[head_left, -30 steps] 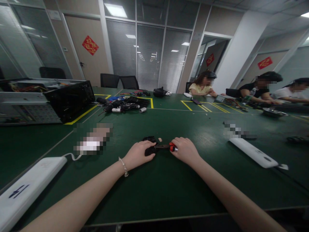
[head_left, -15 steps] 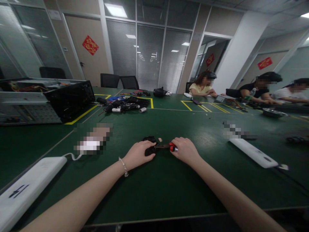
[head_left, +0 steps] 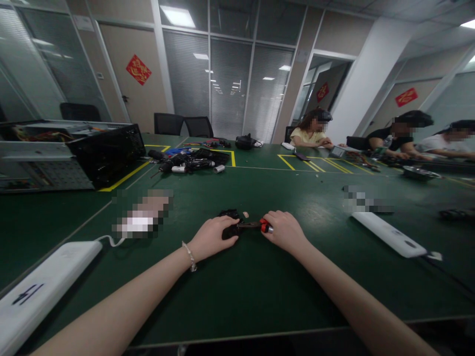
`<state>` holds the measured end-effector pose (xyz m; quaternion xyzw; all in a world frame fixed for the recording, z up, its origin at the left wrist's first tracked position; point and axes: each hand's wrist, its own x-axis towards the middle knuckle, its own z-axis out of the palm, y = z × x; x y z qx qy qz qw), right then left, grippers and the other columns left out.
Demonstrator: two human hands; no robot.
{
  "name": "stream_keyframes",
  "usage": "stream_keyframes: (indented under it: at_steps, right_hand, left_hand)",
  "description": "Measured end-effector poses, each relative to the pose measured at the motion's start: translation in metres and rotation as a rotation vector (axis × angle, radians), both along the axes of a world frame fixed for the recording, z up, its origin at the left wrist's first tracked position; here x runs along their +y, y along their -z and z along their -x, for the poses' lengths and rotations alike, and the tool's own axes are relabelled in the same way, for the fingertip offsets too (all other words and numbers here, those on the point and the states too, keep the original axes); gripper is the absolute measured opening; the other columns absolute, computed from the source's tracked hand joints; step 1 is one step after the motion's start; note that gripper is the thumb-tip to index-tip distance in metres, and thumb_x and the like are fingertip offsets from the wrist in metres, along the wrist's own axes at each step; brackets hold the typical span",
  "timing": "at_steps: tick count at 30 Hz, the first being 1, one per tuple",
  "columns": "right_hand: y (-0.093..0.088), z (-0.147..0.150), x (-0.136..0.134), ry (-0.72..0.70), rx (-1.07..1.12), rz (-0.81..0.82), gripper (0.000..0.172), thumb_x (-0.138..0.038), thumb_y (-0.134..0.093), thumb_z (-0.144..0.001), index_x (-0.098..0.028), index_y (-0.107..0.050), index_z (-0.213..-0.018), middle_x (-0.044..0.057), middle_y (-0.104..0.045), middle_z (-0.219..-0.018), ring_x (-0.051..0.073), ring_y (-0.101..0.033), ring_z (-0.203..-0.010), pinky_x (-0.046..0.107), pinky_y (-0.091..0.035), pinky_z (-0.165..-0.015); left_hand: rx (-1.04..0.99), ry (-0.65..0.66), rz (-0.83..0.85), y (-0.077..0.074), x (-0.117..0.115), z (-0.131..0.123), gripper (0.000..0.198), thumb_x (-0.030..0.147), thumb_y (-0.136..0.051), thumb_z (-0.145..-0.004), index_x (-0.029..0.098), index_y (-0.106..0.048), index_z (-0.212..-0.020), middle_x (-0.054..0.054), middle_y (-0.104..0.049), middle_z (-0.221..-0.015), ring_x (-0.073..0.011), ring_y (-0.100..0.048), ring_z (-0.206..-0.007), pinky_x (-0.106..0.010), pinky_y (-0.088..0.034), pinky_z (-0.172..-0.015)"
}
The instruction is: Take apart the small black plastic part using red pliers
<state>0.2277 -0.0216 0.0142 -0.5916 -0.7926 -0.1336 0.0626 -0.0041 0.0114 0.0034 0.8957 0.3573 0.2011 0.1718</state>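
In the head view, my left hand [head_left: 213,236] is closed around a small black part [head_left: 230,230] resting on the green table [head_left: 237,287]. What kind of part it is I cannot make out. My right hand [head_left: 285,230] grips red-handled pliers [head_left: 264,226], whose dark jaws [head_left: 250,225] point left and reach the black part. The fingers hide most of the handles. Just beyond the jaws lies a tiny pale scrap [head_left: 245,214].
A white power bank [head_left: 55,277] cabled to a blurred phone lies left; another white bank [head_left: 389,235] lies right. An open computer case [head_left: 67,158] stands far left, beside a heap of black cables and tools [head_left: 196,159]. Several people sit across at the right.
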Motion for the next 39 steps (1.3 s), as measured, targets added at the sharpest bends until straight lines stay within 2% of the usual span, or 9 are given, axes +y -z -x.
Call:
stream_keyframes:
  at_steps: [5,30,39]
  right_hand:
    - [-0.0008,0.0018,0.0005,0.005,-0.001,0.0,0.019,-0.032,-0.05,-0.074,-0.018,-0.058,-0.084,0.005,-0.061,-0.081,0.017,-0.053,-0.074,0.028,-0.036,-0.065]
    - [-0.0006,0.0008,0.0004,0.005,0.006,0.005,0.02,-0.032,-0.049,-0.075,-0.018,-0.059,-0.085,0.005,-0.061,-0.082,0.017,-0.053,-0.074,0.028,-0.037,-0.066]
    - [0.0017,0.0003,0.0013,0.009,-0.003,0.013,0.02,-0.032,-0.05,-0.074,-0.018,-0.059,-0.086,0.005,-0.061,-0.082,0.017,-0.053,-0.074,0.028,-0.037,-0.066]
  left_hand:
    - [-0.003,0.001,-0.013,0.0017,0.0008,0.0005,0.042,0.038,-0.053,-0.078,0.025,-0.05,-0.117,-0.003,-0.055,-0.118,-0.0209,-0.05,-0.107,-0.036,-0.039,-0.091]
    - [-0.004,0.004,0.0,0.0006,0.0,-0.0002,0.043,0.039,-0.053,-0.078,0.025,-0.049,-0.119,-0.003,-0.055,-0.117,-0.0208,-0.052,-0.105,-0.037,-0.04,-0.09]
    - [-0.002,-0.015,0.025,0.0006,0.0015,-0.0002,0.045,0.038,-0.054,-0.077,0.025,-0.049,-0.119,-0.003,-0.056,-0.116,-0.023,-0.053,-0.102,-0.037,-0.042,-0.086]
